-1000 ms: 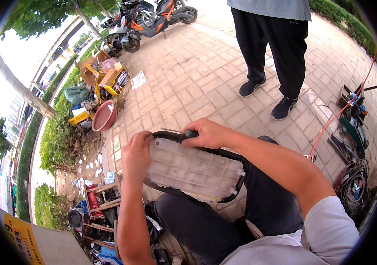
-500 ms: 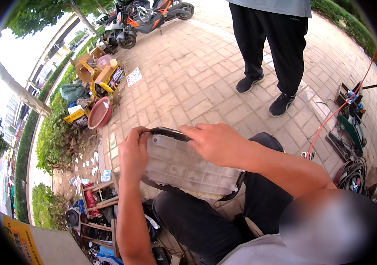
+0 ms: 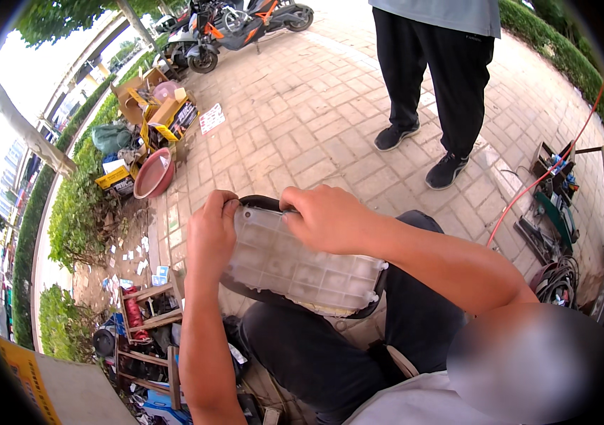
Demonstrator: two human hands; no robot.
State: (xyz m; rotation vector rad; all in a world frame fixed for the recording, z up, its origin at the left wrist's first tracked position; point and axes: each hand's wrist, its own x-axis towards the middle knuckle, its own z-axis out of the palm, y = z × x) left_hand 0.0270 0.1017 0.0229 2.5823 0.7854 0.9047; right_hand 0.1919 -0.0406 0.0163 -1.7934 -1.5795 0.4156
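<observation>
A scooter seat (image 3: 284, 258) lies bottom up over my lap, its ribbed, whitish plastic base facing me. Black cover material (image 3: 261, 203) wraps round its rim and shows along the far and near edges. My left hand (image 3: 211, 230) pinches the cover edge at the far left corner, thumb on the rim. Along the far edge, my right hand (image 3: 330, 218) has its fingers closed on the same cover, with the fingertips partly hidden. The seat's underside padding is out of sight, apart from a yellowish strip at the near edge.
A person (image 3: 433, 78) in black trousers stands ahead on the paving. Cardboard boxes (image 3: 174, 117) and a reddish basin (image 3: 154, 173) are at left. Wooden frames (image 3: 151, 312) lie near my left arm. Tools (image 3: 557, 212), a red hose (image 3: 521, 195) and coiled cable (image 3: 560, 283) lie right. Scooters (image 3: 238, 32) stand behind.
My right hand has shifted slightly left and up along the far edge, still gripping the cover. The left hand keeps its corner hold. The whole view has tilted a little.
</observation>
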